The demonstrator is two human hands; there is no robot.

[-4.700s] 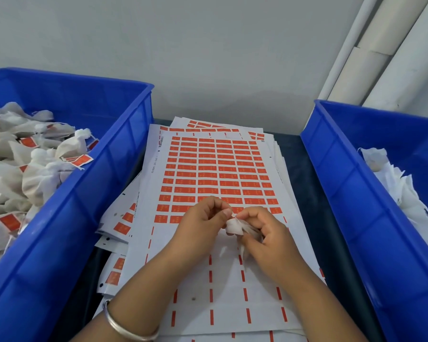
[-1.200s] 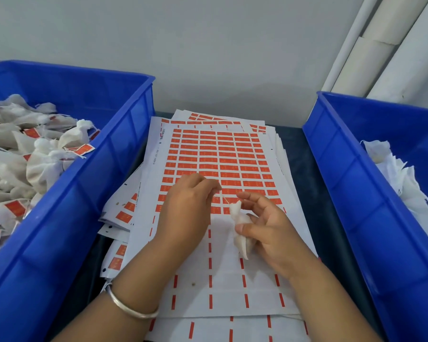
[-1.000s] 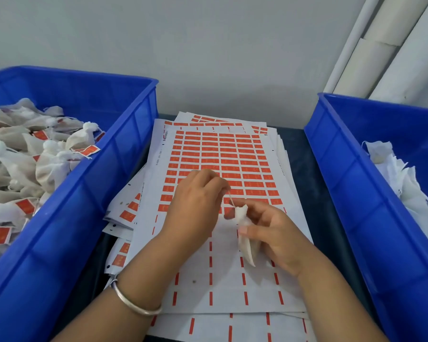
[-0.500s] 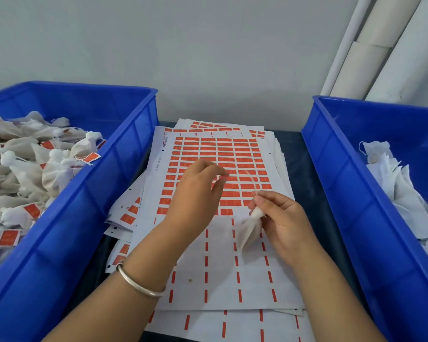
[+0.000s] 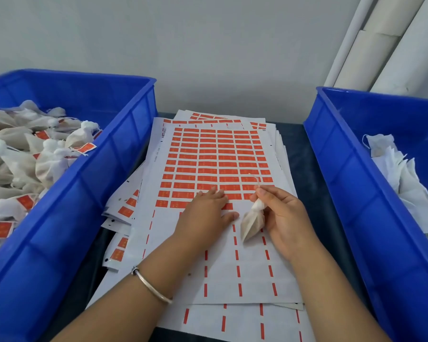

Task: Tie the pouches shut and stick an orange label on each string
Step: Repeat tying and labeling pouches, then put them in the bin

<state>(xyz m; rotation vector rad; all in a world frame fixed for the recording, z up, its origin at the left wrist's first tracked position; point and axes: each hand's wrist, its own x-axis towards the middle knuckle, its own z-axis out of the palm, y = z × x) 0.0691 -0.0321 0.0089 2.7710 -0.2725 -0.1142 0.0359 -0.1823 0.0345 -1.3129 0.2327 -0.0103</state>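
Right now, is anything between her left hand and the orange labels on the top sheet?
Nothing visible. The left hand lies flat on the label sheet, fingertips at the nearest orange row. The right hand holds the pouch beside it.

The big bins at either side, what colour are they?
Blue, both the left bin and right bin, head view.

- Single head-worn view, looking forward and down from above the forearms — close over the work.
- Wide-angle, with straight edges bowing toward the frame borders.
- Centred on the label sheet (image 5: 220,164); left hand (image 5: 204,213) and right hand (image 5: 286,215) just below centre.
- Flanked by the left bin (image 5: 124,154) and right bin (image 5: 336,154), both cropped.
- Closed off behind by a wall (image 5: 183,50) — no second view to overlap.
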